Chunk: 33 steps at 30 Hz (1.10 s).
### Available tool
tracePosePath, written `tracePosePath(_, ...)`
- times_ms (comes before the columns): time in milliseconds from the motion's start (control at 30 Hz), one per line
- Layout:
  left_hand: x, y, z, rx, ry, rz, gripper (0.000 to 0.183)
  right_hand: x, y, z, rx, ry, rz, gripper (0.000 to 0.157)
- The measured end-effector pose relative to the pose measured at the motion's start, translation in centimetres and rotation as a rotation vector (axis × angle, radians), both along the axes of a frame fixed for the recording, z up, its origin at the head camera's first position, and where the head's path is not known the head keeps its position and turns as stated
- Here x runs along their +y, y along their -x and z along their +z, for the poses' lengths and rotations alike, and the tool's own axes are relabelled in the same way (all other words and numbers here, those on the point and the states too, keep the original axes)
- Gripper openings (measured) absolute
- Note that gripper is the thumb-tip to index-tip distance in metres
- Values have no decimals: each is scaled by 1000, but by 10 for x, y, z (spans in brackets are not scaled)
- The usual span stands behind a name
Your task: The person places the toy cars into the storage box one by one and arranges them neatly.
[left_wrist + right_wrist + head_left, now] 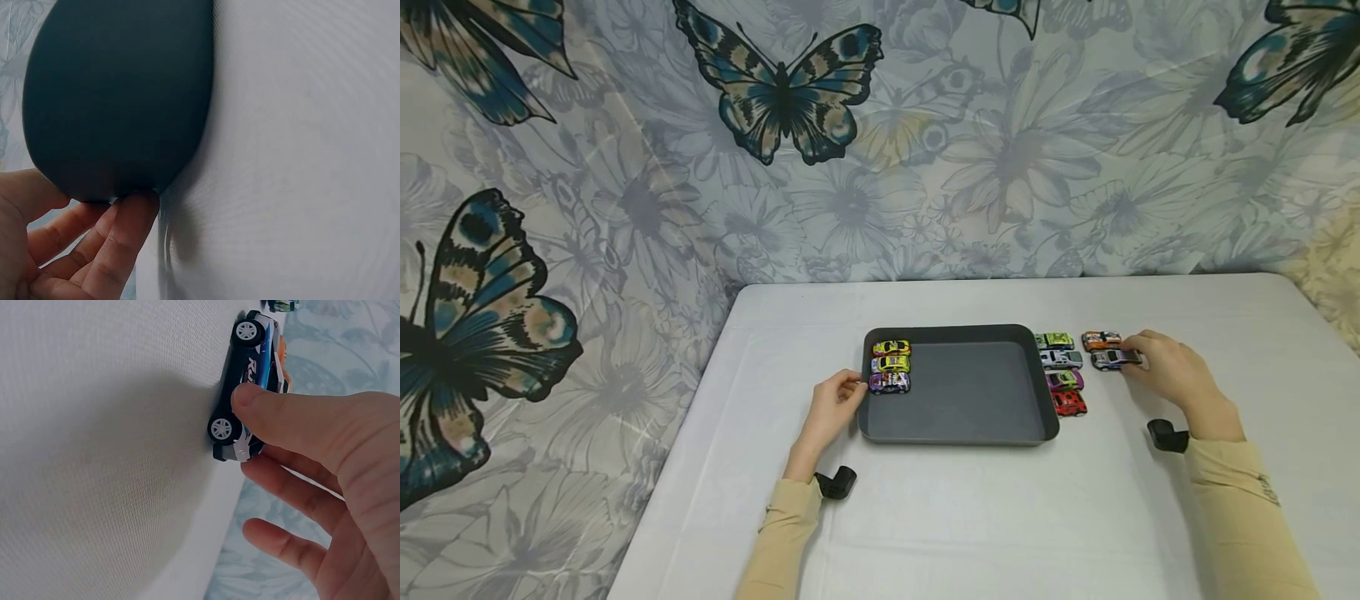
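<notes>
A dark grey tray (977, 392) lies on the table, with three toy cars in a column at its left end: a yellow one (891, 348), a yellow-green one (891, 364) and a purple-white one (889, 383). My left hand (835, 408) holds the tray's left edge; in the left wrist view thumb and fingers (119, 244) meet at the rim. Right of the tray, my right hand (1176, 375) pinches a silver and dark-blue toy car (253, 369) by its rear end. Directly behind that car sits an orange toy car (1101, 340).
Along the tray's right side stand several more toy cars: green (1055, 341), silver (1061, 359), purple-green (1065, 380) and red (1070, 403). A white cloth covers the table (985, 525). Behind it hangs a butterfly-printed fabric (925, 208).
</notes>
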<state>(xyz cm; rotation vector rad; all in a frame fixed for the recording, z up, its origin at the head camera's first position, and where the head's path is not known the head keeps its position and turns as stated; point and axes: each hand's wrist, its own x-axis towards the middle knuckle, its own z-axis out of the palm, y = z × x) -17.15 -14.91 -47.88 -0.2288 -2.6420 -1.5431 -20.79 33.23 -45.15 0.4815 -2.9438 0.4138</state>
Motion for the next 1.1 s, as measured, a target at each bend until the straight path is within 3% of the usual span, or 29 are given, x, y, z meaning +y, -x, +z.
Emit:
tracePosePath(533,2,0,0,-8,8,1,15,4,-3,3,3,-15,2,27)
tracePosePath(767,1,1,1,-10,2,5,15,3,-4,7,-5,25,17,26)
tracePosePath(1100,0,1,1,3,0,5,14,-12,-7,29,153,49,89,25)
